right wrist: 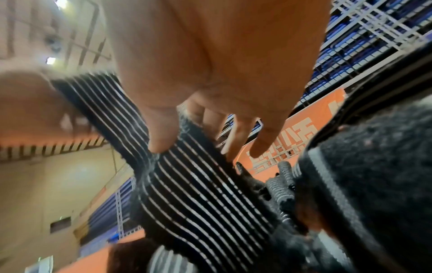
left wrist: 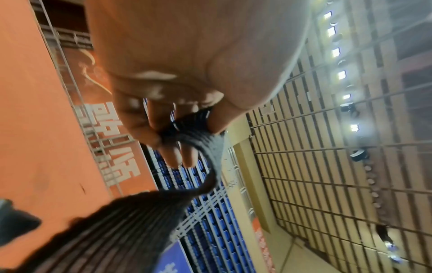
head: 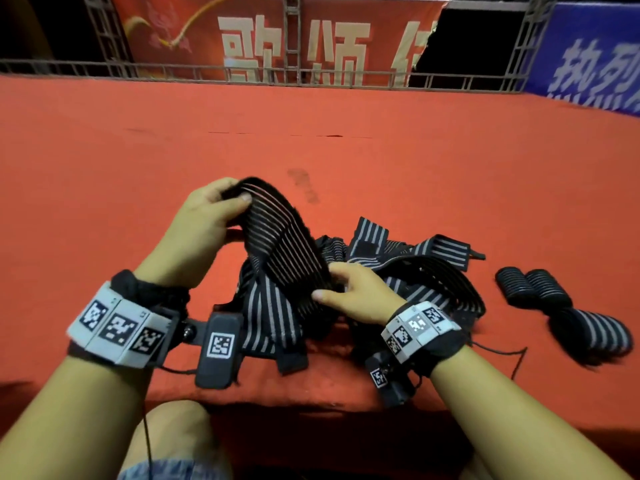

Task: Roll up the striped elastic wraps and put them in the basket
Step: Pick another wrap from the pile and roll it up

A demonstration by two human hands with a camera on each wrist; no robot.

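- The left hand (head: 202, 223) pinches the upper end of a striped elastic wrap (head: 284, 244) between thumb and curled fingers, raised above the red cloth surface (head: 415, 174); in the left wrist view that end is bunched between the fingertips (left wrist: 173, 153).
- The right hand (head: 356, 289) pinches the same wrap lower down, thumb (right wrist: 161, 136) pressed on the striped face and the other fingers behind it, so the band runs taut and slanted between the 2 hands.
- Below and to the right of the held band lies a tangled pile of loose wraps (head: 415, 268), spread toward the near edge (head: 311, 398) of the surface; 1 strap end (head: 292, 362) lies at that edge.
- Right of the pile, apart from it, lie 3 rolled wraps (head: 561, 306): 2 side by side and touching, the 3rd just nearer and bigger, close to the near edge.
- Wide bare red cloth stretches beyond and to the left of the hands; a dark smudge (head: 303, 183) marks it just past the raised wrap.
- The far edge is bounded by a metal truss rail (head: 294, 74) with a red banner (head: 277, 36) and a blue banner (head: 595, 57) behind it.
- Each wrist carries a band of black-and-white marker tiles (head: 117, 327) and a dark camera unit (head: 218, 348), which hangs just over the near edge, with a thin cable trailing down.
- A bare knee (head: 176, 434) sits below the near edge, under the left forearm.
- No basket can be made out in any view.
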